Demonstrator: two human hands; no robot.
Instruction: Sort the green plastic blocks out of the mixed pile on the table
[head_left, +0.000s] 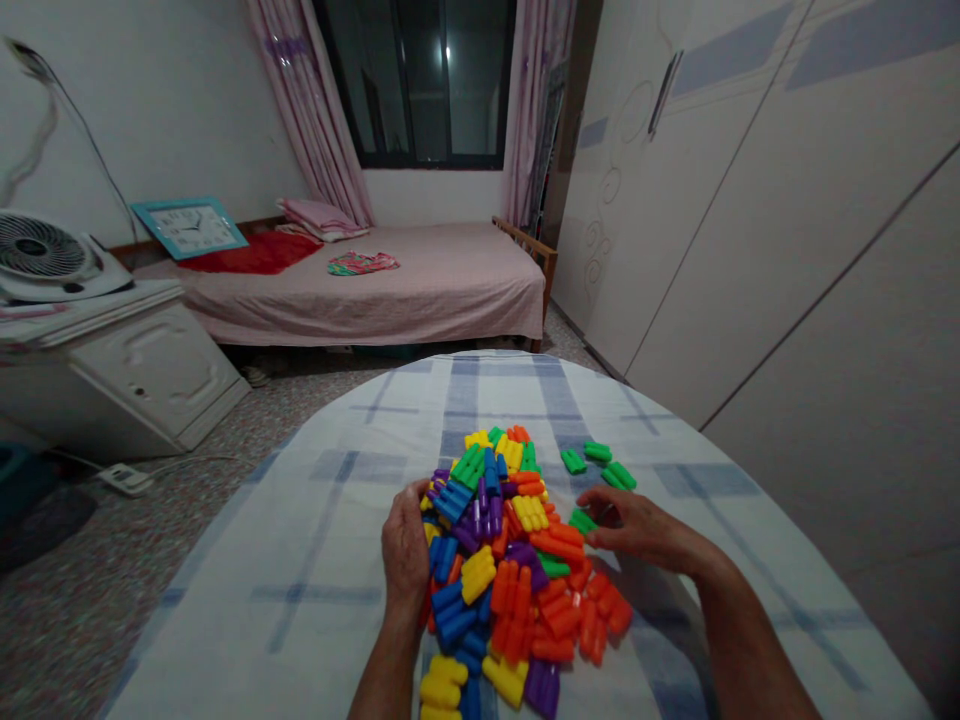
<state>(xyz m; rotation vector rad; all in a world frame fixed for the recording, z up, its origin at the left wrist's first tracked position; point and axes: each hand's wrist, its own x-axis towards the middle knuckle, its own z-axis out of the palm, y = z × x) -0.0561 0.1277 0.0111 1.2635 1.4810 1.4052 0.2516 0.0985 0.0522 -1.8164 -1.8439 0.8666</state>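
While the left hand [406,548] curls closed on the heap of blocks [499,565] by the near edge of the tabletop [300,590], the half-open right hand [637,527] reaches a green block [583,520], 3 more green blocks [598,452] lying apart.

The heap of plastic building blocks [506,590] mixes bright orange, blue, purple, yellow and green, and a few solid green blocks [598,452] lie at its two o'clock. The tablecloth [300,590] is white with a blue-grey plaid. At ten o'clock, a clock [189,227] has a turquoise frame and a white face, beside a red cloth [255,255] on a pale pink bedspread [442,300]. Pink curtains [300,90] with a purple pattern hang at eleven o'clock, and cream wardrobe doors [750,200] with grey-blue bands stand at two o'clock. The floor [97,590] at eight o'clock is speckled.
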